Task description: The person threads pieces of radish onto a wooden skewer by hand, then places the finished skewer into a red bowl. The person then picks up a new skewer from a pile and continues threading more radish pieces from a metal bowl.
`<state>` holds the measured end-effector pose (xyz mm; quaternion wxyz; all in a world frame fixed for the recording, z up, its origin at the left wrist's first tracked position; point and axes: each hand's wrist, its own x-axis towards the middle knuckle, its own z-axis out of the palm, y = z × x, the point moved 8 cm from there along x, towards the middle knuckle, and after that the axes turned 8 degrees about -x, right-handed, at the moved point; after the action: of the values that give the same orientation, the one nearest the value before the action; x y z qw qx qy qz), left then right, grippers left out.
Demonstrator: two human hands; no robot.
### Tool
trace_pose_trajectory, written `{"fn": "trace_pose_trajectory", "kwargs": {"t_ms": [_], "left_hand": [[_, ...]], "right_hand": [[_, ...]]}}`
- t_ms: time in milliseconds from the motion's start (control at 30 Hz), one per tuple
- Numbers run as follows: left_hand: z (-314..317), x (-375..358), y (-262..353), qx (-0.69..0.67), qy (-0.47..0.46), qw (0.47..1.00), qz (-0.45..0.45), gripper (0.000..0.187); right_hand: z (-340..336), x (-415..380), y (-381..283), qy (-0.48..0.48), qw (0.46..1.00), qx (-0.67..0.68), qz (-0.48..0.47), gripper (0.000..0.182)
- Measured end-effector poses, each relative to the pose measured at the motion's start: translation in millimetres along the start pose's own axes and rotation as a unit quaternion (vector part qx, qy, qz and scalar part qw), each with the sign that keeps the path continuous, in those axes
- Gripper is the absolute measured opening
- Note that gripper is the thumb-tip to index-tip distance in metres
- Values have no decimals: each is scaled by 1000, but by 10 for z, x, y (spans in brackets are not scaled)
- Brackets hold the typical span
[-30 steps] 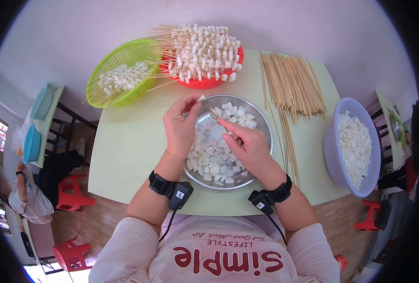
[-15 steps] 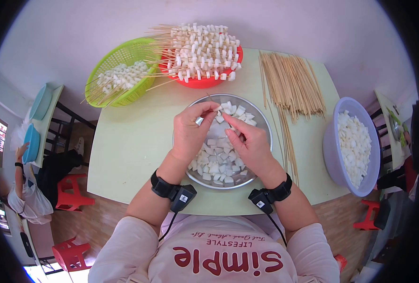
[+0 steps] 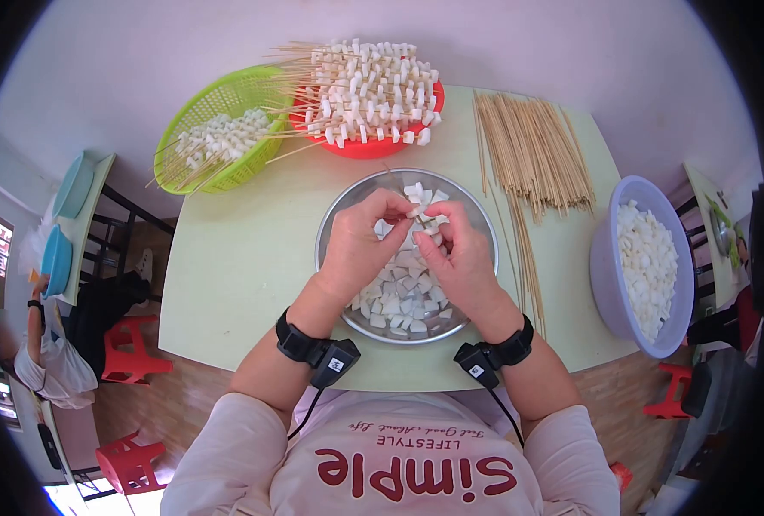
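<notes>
My left hand (image 3: 366, 239) is above the steel basin, its thumb and forefinger pinched round a thin bamboo skewer, the far end of which shows beyond the fingers. A white piece (image 3: 414, 209) sits at the fingertips. Facing it, my right hand (image 3: 457, 254) has its thumb and forefinger closed on a small white chunk, mostly hidden by the fingers. Below both hands the round steel basin (image 3: 347, 323) holds many loose white chunks (image 3: 399, 301), some partly covered by my hands. The kind of food cannot be made out.
Behind the basin stand a green basket (image 3: 227, 88) and a red basin (image 3: 366, 150) piled with filled skewers (image 3: 369, 95). Bare bamboo skewers (image 3: 532, 150) lie at right, near a lilac tub (image 3: 605, 275) of white chunks. A person (image 3: 51, 361) sits at far left.
My left hand has shifted slightly right, and my right thumb and forefinger have moved a little right. A white piece now shows between the two hands' fingertips.
</notes>
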<state>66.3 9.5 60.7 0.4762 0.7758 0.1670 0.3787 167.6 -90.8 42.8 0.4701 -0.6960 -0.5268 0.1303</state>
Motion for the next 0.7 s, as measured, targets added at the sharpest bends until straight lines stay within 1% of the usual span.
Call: {"fn": "trace_pose_trajectory", "kwargs": {"t_ms": [33,267,333,567,633,700], "left_hand": [[6,-6,21,4,4,1000,19,16],[35,-25,7,9,-20,1000,16,16],[51,-28,30,17,-18,999,40,15],[48,-25,55,18,-8,999,41,14],[42,-20,95,32,-13,998,47,16],[30,-13,128,35,-11,998,58,17]], "right_hand": [[5,1,20,-4,1000,11,11,31],[0,10,9,6,1000,17,5,27],[-6,17,19,4,999,41,19,26],[-20,18,-1,3,1000,28,9,26],[-20,18,-7,1,1000,-3,0,27],[-18,12,1,12,1000,-3,-14,28]]}}
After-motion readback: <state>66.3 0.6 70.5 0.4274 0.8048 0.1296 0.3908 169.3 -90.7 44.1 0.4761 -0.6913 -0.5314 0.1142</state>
